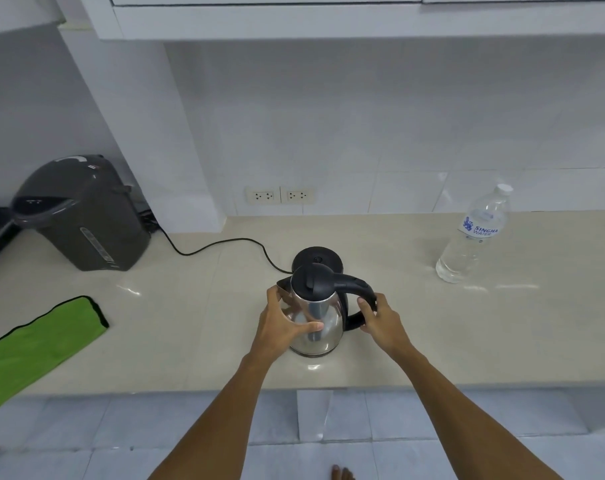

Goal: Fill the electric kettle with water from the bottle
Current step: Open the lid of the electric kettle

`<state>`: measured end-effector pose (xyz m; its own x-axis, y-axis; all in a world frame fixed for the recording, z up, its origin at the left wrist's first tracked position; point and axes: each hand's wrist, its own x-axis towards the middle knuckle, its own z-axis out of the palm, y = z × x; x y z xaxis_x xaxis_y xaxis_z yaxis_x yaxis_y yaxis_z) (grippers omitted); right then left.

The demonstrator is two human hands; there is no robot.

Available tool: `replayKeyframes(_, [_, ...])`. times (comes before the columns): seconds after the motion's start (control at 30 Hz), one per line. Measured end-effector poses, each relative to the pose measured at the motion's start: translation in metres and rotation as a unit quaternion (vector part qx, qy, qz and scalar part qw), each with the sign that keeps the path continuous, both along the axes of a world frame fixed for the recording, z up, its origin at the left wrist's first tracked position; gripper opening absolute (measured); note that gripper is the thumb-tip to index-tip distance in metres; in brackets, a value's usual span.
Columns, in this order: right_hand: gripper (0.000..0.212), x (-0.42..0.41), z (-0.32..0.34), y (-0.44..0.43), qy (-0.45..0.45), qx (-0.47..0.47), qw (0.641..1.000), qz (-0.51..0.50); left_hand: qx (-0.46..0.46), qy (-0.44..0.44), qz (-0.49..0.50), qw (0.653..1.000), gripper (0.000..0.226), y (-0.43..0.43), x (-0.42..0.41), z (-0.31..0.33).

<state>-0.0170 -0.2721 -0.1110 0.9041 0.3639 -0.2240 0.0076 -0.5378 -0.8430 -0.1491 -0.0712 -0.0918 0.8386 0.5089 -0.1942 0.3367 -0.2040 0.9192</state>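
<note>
A person stands at a pale stone surface (432, 327) with both hands on a steel electric kettle (314, 317), which sits upright near the front edge at the centre, its black lid (309, 280) closed. The left hand (283, 323) is spread around the left side of the shiny body, thumb across the front, while the right hand (380, 322) is curled around the black handle (358, 299) on the kettle's right. Just behind the kettle lies its round black base (316, 258), with a cord (225, 242) trailing left toward the wall. The water bottle (474, 237) stands capped and untouched, far to the right and well apart from the kettle. At far left sits a dark hot-water dispenser (83, 213); a green cloth (38, 348) lies near the left front edge. Two wall sockets (280, 195) are set above the surface.
</note>
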Motion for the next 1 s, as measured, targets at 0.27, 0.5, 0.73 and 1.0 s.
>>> replayKeyframes(0.27, [0.04,0.007,0.038,0.007,0.04,-0.104,0.994,0.013,-0.009,-0.005,-0.006,1.0,0.104,-0.003,0.0,-0.008])
replayKeyframes(0.5, [0.047,-0.023,0.124,0.069,-0.225,-0.147,0.963,0.04,-0.01,-0.024,-0.001,1.0,0.108,0.0,-0.001,-0.014])
replayKeyframes(0.73, [0.056,-0.033,0.107,0.102,-0.258,-0.269,0.92,0.124,-0.014,-0.023,-0.009,1.0,0.106,-0.002,0.0,-0.017])
replayKeyframes(1.0, [0.041,-0.029,0.108,0.104,-0.278,-0.255,0.918,0.124,-0.005,-0.015,-0.007,1.0,0.115,-0.001,-0.001,-0.021])
